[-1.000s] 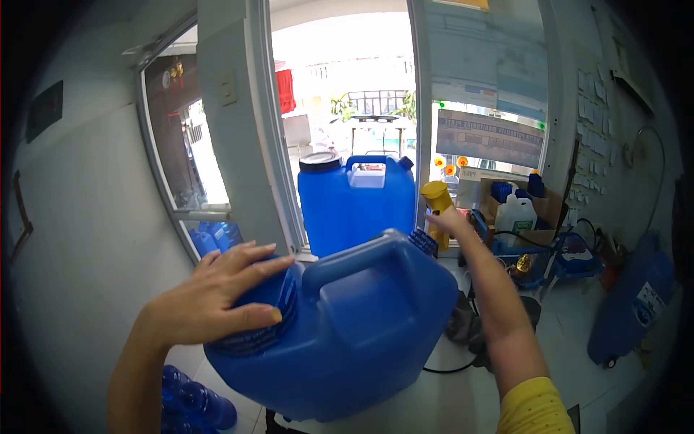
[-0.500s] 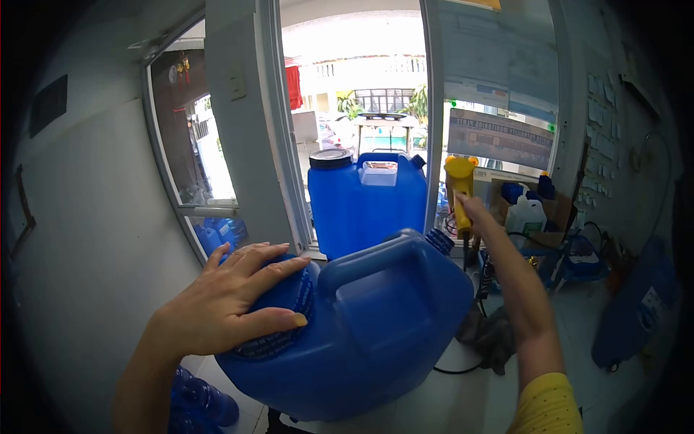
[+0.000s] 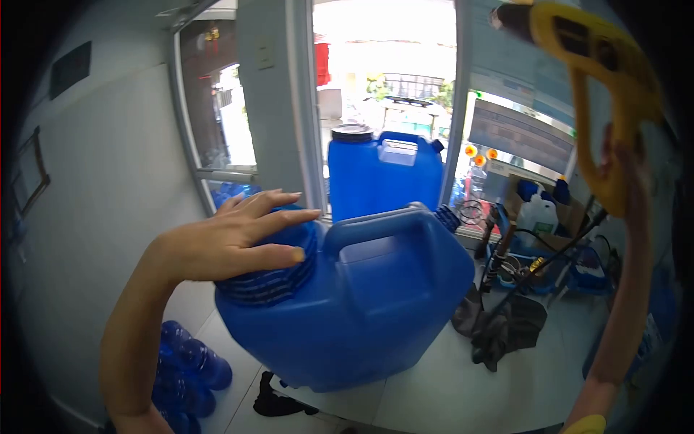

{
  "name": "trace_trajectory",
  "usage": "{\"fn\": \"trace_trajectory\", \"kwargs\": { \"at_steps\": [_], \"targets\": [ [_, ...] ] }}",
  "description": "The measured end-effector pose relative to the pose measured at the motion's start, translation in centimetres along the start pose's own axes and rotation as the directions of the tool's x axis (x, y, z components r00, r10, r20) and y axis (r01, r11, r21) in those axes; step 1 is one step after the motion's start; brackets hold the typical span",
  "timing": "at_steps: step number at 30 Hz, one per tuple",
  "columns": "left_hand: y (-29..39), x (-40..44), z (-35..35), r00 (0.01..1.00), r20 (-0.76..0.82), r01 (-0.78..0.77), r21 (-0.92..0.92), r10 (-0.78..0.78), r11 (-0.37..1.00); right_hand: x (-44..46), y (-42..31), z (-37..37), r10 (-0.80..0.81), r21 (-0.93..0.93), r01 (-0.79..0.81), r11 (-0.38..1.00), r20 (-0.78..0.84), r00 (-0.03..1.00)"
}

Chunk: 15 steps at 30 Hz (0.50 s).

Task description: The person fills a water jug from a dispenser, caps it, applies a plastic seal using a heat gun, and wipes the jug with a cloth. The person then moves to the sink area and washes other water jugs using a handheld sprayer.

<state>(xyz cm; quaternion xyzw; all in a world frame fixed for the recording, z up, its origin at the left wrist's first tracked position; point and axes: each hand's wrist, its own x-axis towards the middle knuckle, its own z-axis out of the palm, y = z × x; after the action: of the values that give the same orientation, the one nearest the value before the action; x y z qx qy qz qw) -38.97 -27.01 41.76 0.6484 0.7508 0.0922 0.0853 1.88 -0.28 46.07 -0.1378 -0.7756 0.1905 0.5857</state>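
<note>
A large blue jug [image 3: 376,318] with a moulded handle stands tilted in front of me. My left hand [image 3: 235,242] lies with spread fingers on its wide capped mouth [image 3: 278,278], which has a ribbed, printed band. On the jug's right shoulder is a smaller ribbed cap [image 3: 447,218]. At the upper right my right hand [image 3: 627,155] is wrapped round the grip of a yellow heat gun [image 3: 607,54], whose dark nozzle points left. A black cord hangs from the gun.
Behind, a second blue jug [image 3: 387,177] with a black lid stands at the doorway. Blue bottles [image 3: 191,362] sit on the floor at lower left. Dark cloth [image 3: 502,329] lies on the right floor, near a box [image 3: 571,217] holding a white bottle. A black item [image 3: 278,401] lies below.
My right hand has lifted the yellow heat gun from near the window up to the upper right. My left hand remains on the jug's cap. The view has shifted.
</note>
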Motion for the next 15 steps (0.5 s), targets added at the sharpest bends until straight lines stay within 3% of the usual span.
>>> {"fn": "trace_trajectory", "kwargs": {
  "at_steps": [1, 4, 7, 8, 14, 15],
  "targets": [
    [0.0, 0.1, -0.1, 0.998, 0.009, 0.054, 0.084, -0.055, 0.995, 0.1, -0.2, -0.5, -0.092, -0.124, 0.081, 0.989, -0.089, 0.992],
    [-0.1, 0.1, -0.2, 0.999, 0.008, 0.044, 0.040, -0.044, 0.998, 1.4, -0.2, -2.9, -0.288, -0.414, 0.248, 0.876, -0.038, 0.957],
    [0.2, 0.2, 0.2, 0.998, 0.020, 0.061, 0.013, -0.061, 0.998, 1.5, -0.4, -0.8, -0.201, -0.144, 0.167, 0.975, -0.276, 0.940],
    [0.2, 0.3, 0.3, 0.997, 0.018, 0.071, -0.011, -0.071, 0.997, 1.0, 0.3, -0.4, -0.201, -0.137, 0.168, 0.976, -0.275, 0.940],
    [-0.4, 0.1, 1.2, 0.999, -0.019, 0.028, -0.003, -0.028, 1.000, -1.4, 4.6, 1.2, -0.106, -0.319, 0.044, 0.947, -0.180, 0.978],
    [-0.4, 0.1, 1.3, 1.000, -0.022, 0.011, -0.012, -0.011, 1.000, -2.1, 4.8, 2.6, -0.160, -0.357, 0.089, 0.930, -0.173, 0.972]
  ]
}}
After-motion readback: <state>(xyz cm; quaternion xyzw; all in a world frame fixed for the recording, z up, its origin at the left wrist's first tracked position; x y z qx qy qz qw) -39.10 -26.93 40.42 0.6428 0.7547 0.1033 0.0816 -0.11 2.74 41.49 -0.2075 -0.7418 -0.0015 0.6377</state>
